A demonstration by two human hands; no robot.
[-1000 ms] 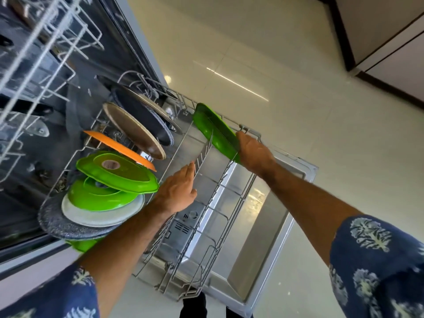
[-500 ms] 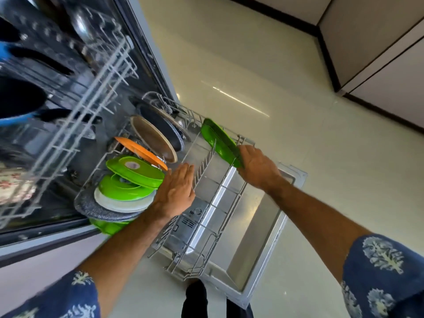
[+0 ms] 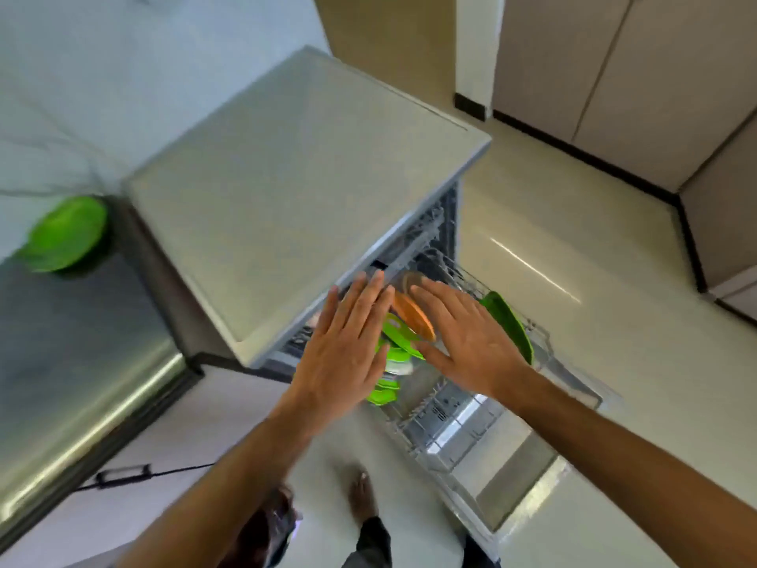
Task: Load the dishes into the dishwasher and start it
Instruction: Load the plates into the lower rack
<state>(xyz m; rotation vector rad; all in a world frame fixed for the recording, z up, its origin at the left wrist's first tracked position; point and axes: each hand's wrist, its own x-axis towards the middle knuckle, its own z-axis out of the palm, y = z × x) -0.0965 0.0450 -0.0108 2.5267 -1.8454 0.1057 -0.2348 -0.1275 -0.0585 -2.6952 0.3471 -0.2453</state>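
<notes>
Nearest the camera, a bare foot (image 3: 362, 498) stood on the pale floor (image 3: 594, 362), with dark trouser legs below it. Both forearms reached forward and up from the lower edge, bare to the wrist. The left hand (image 3: 344, 346) was flat and open, fingers straight and close together, pointing toward the front edge of the dishwasher (image 3: 295, 178) top; it held nothing, and whether its fingertips touched that edge could not be told. The right hand (image 3: 471, 342) was likewise open, fingers spread a little, palm down over the rack (image 3: 471, 420), gripping nothing.

The rack was pulled out over the lowered door (image 3: 528, 485). Between the two hands showed one orange plate (image 3: 413, 315) standing on edge, and below it several green plates (image 3: 399, 342), blurred, perhaps three. One more green plate (image 3: 510, 323) leaned at the rack's far right side, just beyond the right hand. A brownish round dish (image 3: 409, 280) sat behind the orange one, partly hidden.

Farther left, a steel counter (image 3: 82, 362) adjoined the dishwasher, and one green plate (image 3: 65, 235) lay at its far end, blurred. Beige cabinets (image 3: 614, 75) stood beyond.
</notes>
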